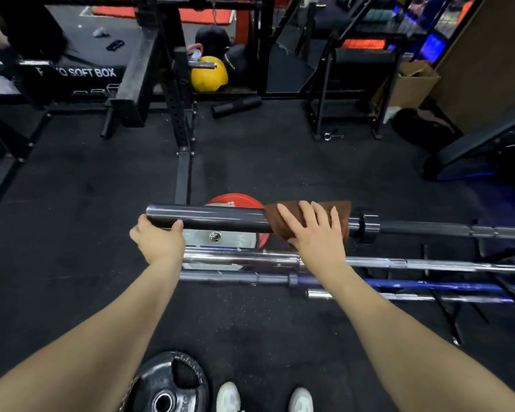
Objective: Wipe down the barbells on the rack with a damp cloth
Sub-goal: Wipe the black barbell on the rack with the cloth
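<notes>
Dim gym light, glare on chrome bars (399,264), curved, soft edges.

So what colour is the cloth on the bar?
Brown. The cloth shows best in the head view, draped over the barbell sleeve.

A black rubber gym floor (280,162) carries a black iron weight plate (167,388), a black cylindrical foam roller (235,106), a yellow medicine ball (208,74) and a brown cardboard box (411,84).

Barbells on the rack, cloth on the top one

Brown cloth (306,218) drapes over the dark top bar's (220,217) sleeve beside its collar; chrome (399,264) and blue (428,285) bars lie level below it.
</notes>
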`<state>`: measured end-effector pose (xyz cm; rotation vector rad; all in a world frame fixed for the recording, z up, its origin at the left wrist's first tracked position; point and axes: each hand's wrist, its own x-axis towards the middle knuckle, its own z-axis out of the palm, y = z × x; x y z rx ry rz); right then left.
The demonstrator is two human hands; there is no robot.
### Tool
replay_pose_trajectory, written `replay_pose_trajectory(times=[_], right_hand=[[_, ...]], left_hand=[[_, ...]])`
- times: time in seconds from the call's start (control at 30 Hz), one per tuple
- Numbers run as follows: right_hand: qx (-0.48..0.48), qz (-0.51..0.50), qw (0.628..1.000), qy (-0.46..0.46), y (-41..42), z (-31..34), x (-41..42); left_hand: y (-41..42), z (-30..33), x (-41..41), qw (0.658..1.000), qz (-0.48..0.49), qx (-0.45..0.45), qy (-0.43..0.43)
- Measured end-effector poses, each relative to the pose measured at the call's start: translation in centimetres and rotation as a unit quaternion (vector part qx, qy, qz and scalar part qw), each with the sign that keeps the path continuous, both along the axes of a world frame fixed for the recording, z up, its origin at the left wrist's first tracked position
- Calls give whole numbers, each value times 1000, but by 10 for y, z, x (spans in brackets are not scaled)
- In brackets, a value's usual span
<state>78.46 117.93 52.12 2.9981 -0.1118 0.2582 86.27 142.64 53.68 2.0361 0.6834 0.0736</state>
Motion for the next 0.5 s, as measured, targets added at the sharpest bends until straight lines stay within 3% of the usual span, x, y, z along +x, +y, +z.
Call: replay_pose_trajectory(times=[0.1,0.3,0.5], right_hand=[[-8,4,1000,-8,-21,-3,-17],[2,105,992,-72,-41,3,-39],[20,166,986,10,-55,2,-66]], left_hand=[[-17,6,-8,1000,-22,12,17],[-60,11,-37,993,-103,58,18],[-104,12,-72,978,-181,81,-69]])
